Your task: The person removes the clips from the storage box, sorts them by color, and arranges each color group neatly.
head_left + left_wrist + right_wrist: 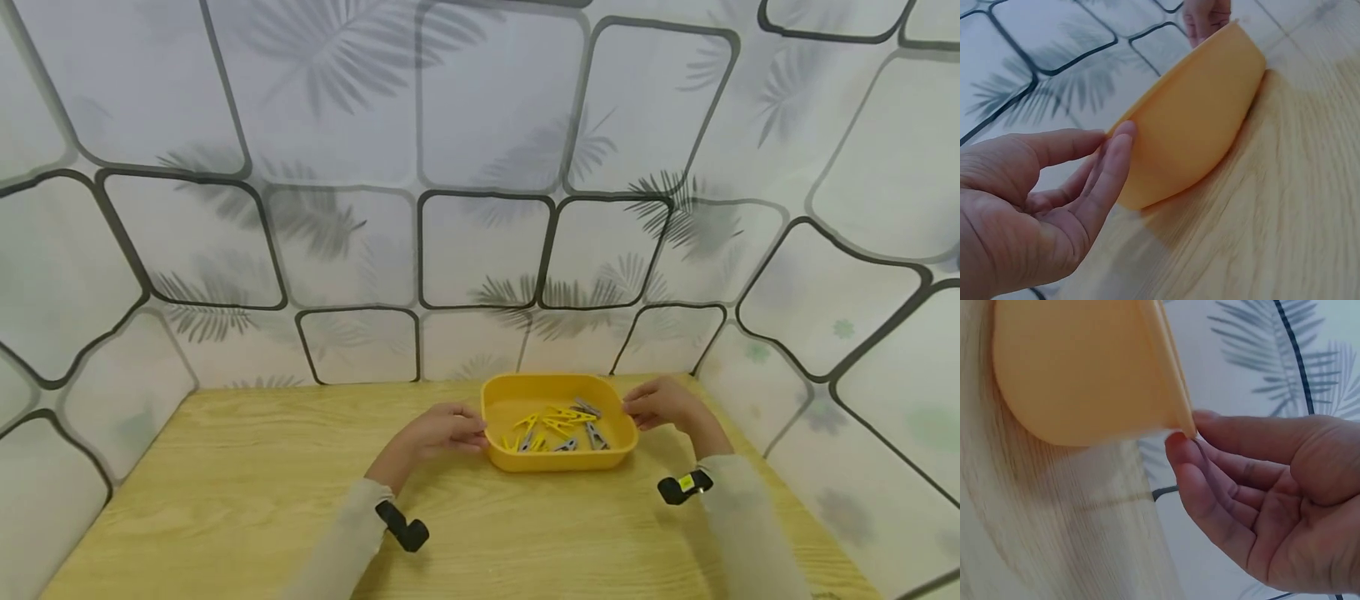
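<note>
A yellow plastic basin (pixel 562 461) with rounded corners stands toward the back of the wooden table, held from both ends. Inside it lie several yellow clothespins (pixel 557 422) and several grey clothespins (pixel 596 435), loosely heaped. My left hand (pixel 448 429) pinches the rim at the left end, thumb on top and fingers against the outer wall (pixel 1179 119). At the opposite end, my right hand (pixel 663 402) pinches the rim between thumb and fingertips, as the right wrist view shows at the rim's edge (pixel 1175 375).
The light wooden table (pixel 262 492) meets a patterned cloth wall (pixel 360 250) at the back and on both sides. Black wrist cameras are strapped on the left sleeve (pixel 341 533) and the right sleeve (pixel 742 508).
</note>
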Demonstrator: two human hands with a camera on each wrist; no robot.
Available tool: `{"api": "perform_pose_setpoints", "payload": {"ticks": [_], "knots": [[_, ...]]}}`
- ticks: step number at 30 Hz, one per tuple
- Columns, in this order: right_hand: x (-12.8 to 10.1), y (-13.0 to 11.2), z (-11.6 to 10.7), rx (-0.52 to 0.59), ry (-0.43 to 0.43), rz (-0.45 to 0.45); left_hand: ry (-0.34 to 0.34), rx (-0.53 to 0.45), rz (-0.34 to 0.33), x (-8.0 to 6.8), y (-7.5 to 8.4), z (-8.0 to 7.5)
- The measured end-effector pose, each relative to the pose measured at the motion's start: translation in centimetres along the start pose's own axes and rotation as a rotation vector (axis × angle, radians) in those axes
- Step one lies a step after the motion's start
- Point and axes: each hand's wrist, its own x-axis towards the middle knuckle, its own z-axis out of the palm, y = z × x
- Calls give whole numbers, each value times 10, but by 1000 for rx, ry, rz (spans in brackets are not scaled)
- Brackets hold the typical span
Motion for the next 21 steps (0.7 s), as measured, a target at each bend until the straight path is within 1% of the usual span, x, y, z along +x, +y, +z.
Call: {"api": "perform_pose_setpoints", "payload": {"ticks": [3,5,10,14,21], "knots": [[1,-3,9,42,-60,-22,-27,45,-14,-14,2,-14],[2,-4,16,61,-82,-31,-40,76,-22,-22,4,-23],[8,-10,31,98,-125,-67,-24,138,-44,-39,9,-40],[13,-14,41,111,-128,-82,-3,156,-52,-48,11,-47],[16,-25,52,118,-150,-94,-4,179,-53,-64,9,-54]]}}
